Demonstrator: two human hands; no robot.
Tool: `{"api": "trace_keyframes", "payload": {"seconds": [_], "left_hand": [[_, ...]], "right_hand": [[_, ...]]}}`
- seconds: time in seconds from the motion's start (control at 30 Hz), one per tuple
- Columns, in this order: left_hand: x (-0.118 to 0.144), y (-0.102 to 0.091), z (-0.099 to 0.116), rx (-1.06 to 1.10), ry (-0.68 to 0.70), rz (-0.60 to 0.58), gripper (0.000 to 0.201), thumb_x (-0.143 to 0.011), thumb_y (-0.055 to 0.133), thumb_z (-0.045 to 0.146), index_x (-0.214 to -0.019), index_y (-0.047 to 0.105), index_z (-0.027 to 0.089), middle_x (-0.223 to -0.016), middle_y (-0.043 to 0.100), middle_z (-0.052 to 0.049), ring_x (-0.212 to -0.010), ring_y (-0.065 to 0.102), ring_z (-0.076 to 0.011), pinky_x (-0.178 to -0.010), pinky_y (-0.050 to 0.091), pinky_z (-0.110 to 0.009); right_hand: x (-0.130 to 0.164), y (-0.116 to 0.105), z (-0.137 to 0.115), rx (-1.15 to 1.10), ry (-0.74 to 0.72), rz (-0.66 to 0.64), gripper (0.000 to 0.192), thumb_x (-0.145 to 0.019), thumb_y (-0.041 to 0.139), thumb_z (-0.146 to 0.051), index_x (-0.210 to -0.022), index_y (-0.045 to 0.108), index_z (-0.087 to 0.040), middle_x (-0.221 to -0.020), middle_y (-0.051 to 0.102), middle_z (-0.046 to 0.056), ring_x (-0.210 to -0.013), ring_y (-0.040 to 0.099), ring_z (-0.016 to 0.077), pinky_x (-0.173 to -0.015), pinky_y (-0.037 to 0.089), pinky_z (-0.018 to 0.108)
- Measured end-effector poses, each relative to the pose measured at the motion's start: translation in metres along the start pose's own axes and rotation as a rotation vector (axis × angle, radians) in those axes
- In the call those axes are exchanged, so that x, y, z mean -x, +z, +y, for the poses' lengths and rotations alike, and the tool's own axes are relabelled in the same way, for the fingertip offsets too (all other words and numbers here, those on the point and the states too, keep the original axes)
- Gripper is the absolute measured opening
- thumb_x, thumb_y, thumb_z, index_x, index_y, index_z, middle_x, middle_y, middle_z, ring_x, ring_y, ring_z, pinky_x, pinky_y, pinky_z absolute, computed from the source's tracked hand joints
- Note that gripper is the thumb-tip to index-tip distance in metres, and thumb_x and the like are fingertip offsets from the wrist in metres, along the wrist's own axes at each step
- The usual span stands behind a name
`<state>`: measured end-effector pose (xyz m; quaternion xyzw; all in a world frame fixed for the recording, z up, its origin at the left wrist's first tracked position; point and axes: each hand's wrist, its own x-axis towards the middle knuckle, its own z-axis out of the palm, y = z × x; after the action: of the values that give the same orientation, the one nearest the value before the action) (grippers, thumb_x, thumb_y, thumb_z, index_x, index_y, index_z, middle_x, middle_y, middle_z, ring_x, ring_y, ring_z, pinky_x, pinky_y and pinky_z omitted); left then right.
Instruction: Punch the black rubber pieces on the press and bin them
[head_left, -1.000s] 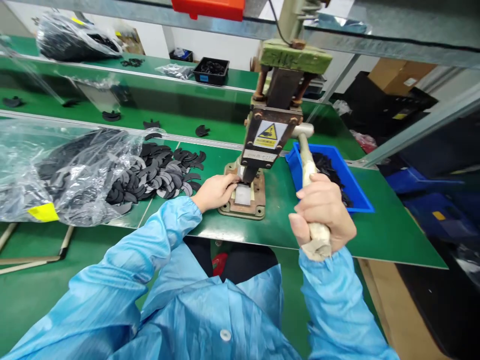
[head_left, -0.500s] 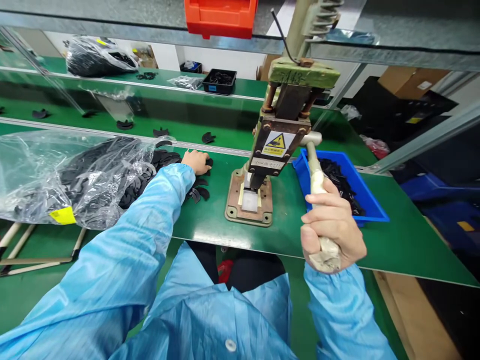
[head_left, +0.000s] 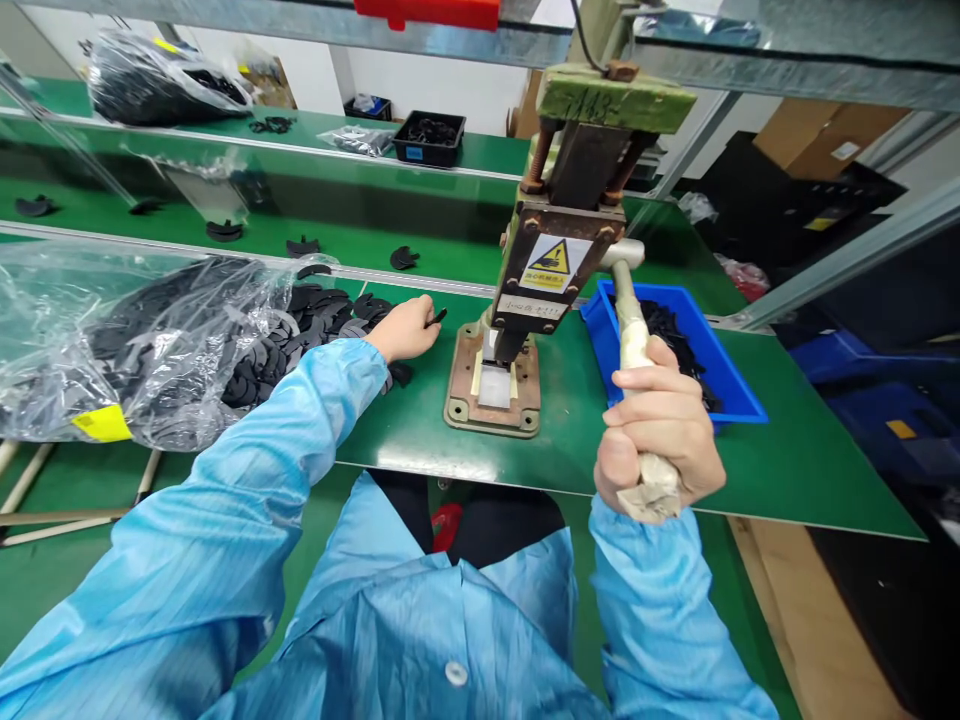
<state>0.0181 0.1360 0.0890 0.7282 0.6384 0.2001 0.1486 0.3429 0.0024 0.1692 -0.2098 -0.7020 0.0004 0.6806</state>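
Note:
Between the fingers of my left hand [head_left: 407, 328] is a small black curved piece [head_left: 437, 317], its tip poking out toward the press. Beside and behind that hand, a pile of black crescent-shaped pieces [head_left: 319, 318] spills from a clear plastic bag [head_left: 150, 345]. My right hand [head_left: 660, 430] is wrapped round the tape-covered lever handle [head_left: 631, 320] of the press. The green and brown hand press [head_left: 555, 265] stands on a bolted base plate [head_left: 457, 405], with a pale block [head_left: 496, 387] under its ram. No piece shows on the block.
A blue bin [head_left: 724, 370] of black parts sits right of the press, behind the lever. Several black pieces lie along the strip behind the bench, one piece [head_left: 403, 258] near the press. A black tray [head_left: 430, 138] stands farther back, and a red bin [head_left: 427, 12] hangs above.
My left hand has lifted a black piece from the pile and moved slightly right, toward the press. My right hand keeps its grip on the lever. The whole view has shifted a little.

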Motion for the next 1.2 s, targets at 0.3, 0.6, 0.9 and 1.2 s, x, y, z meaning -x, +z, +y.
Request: {"api": "trace_keyframes", "payload": {"seconds": [0.3, 0.6, 0.9, 1.2], "left_hand": [[0.05, 0.009, 0.034, 0.552, -0.154, -0.059, 0.042, -0.08, 0.078, 0.032, -0.077, 0.037, 0.025, -0.065, 0.053, 0.005, -0.055, 0.042, -0.0111, -0.054, 0.03, -0.025], [0.062, 0.012, 0.037, 0.522, -0.209, -0.028, 0.054, -0.078, 0.083, 0.043, -0.07, 0.033, 0.024, -0.06, 0.034, 0.008, -0.056, 0.028, -0.0097, -0.055, 0.022, -0.026], [0.063, 0.012, 0.046, 0.923, -0.304, -0.014, 0.052, -0.079, 0.087, 0.062, -0.079, 0.058, 0.019, -0.069, 0.06, 0.001, -0.06, 0.055, -0.0112, -0.059, 0.041, -0.026], [0.056, 0.019, 0.063, 1.256, -0.371, -0.109, 0.028, -0.087, 0.087, 0.026, -0.093, 0.062, 0.014, -0.078, 0.071, -0.002, -0.071, 0.071, -0.0121, -0.077, 0.061, -0.029]], "right_hand": [[0.003, 0.005, 0.003, 0.014, -0.001, 0.054, 0.026, -0.091, 0.069, -0.036, -0.071, 0.056, -0.026, -0.07, 0.064, -0.004, -0.089, 0.075, 0.0217, -0.112, 0.059, 0.067], [0.003, 0.003, -0.002, 0.059, 0.034, 0.023, 0.026, -0.094, 0.067, -0.042, -0.074, 0.056, -0.028, -0.069, 0.063, -0.004, -0.091, 0.075, 0.0199, -0.115, 0.059, 0.063], [0.003, 0.003, 0.0, 0.043, 0.017, 0.03, 0.027, -0.095, 0.068, -0.042, -0.075, 0.056, -0.028, -0.069, 0.062, -0.004, -0.09, 0.075, 0.0202, -0.115, 0.059, 0.064], [0.005, 0.003, 0.001, -0.005, 0.012, 0.051, 0.024, -0.093, 0.07, -0.034, -0.074, 0.059, -0.025, -0.071, 0.064, -0.005, -0.093, 0.075, 0.019, -0.115, 0.059, 0.063]]}}
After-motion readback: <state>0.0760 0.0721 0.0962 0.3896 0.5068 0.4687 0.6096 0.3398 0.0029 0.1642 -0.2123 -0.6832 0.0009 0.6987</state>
